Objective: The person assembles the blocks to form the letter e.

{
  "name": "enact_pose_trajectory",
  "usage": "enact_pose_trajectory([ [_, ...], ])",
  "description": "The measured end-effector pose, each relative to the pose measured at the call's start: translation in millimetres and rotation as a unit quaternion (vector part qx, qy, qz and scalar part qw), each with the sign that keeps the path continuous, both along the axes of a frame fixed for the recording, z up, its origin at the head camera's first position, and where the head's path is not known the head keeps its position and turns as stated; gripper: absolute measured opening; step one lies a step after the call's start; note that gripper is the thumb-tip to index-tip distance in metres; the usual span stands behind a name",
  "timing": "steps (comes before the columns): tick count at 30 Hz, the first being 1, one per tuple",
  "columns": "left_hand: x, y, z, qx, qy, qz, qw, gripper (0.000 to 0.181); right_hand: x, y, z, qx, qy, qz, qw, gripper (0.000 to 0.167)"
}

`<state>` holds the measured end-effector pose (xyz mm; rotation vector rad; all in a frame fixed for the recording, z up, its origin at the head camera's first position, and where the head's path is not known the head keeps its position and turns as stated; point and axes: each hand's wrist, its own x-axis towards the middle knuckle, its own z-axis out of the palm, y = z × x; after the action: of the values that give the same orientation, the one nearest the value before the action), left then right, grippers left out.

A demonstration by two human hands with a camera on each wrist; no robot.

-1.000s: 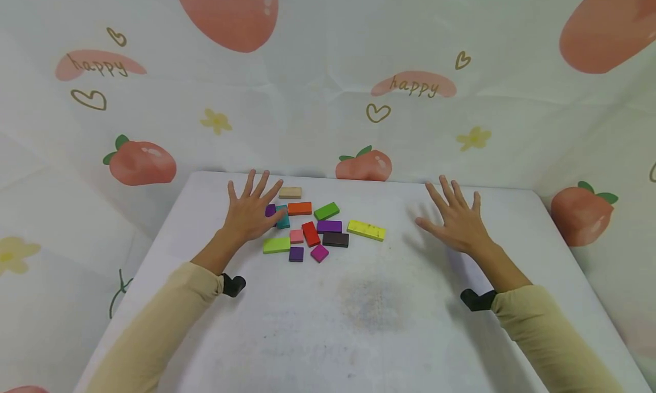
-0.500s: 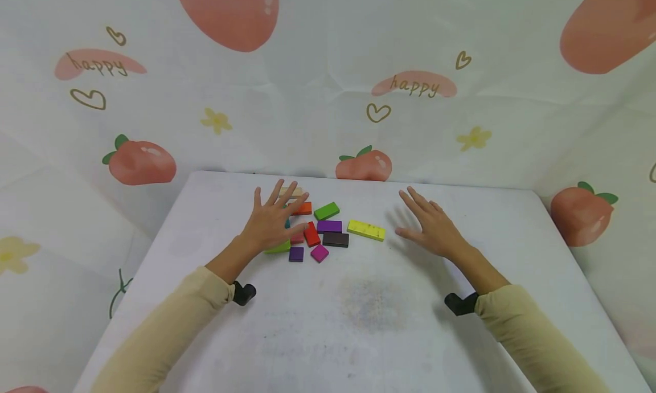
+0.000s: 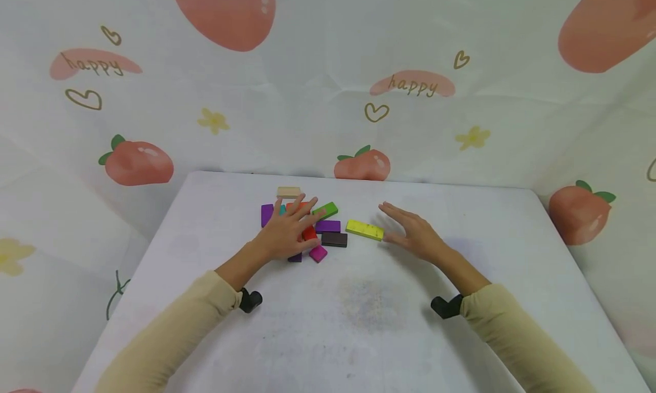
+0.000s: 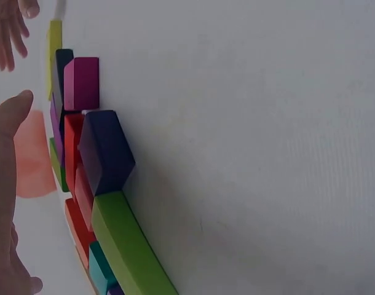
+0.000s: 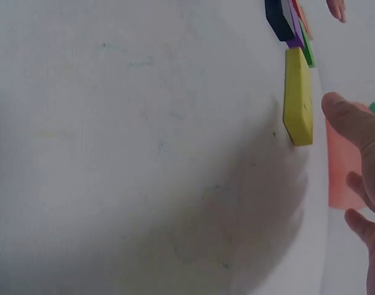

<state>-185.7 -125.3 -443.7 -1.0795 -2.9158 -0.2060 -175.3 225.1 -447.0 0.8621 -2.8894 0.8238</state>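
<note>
Left hand (image 3: 286, 233), mine: fingers spread, holding nothing, over coloured blocks (image 3: 328, 226) toward the table's (image 3: 369, 347) far edge. Right hand (image 3: 417, 236), mine: likewise empty, thumb near the yellow block (image 3: 364, 230). Risk: brushing forward, I could shove the tan block (image 3: 288, 192) over that edge.

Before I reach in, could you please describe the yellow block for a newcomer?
On the white table, find the cluster of coloured blocks. At its end nearest the right hand lies the yellow block: the only yellow one, and longer than the black block beside it.
</note>
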Motion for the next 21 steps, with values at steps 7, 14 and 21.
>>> enact_pose_trajectory([
  [7, 3.4, 6.1, -3.7, -0.018, -0.017, -0.007, 0.9997, 0.069, 0.1, -13.2, -6.1, -0.018, -0.014, 0.015, 0.9996, 0.071],
  [14, 3.1, 10.1, -7.2, -0.028, -0.039, -0.01, 0.9988, 0.071, -1.6, -23.0, -13.7, -0.022, -0.014, 0.039, 0.9989, 0.061],
  [21, 4.3, 16.8, -7.5, -0.029, -0.068, -0.027, 0.9969, 0.072, -0.7, -31.5, -15.8, 0.003, -0.03, 0.025, 0.9992, 0.05],
])
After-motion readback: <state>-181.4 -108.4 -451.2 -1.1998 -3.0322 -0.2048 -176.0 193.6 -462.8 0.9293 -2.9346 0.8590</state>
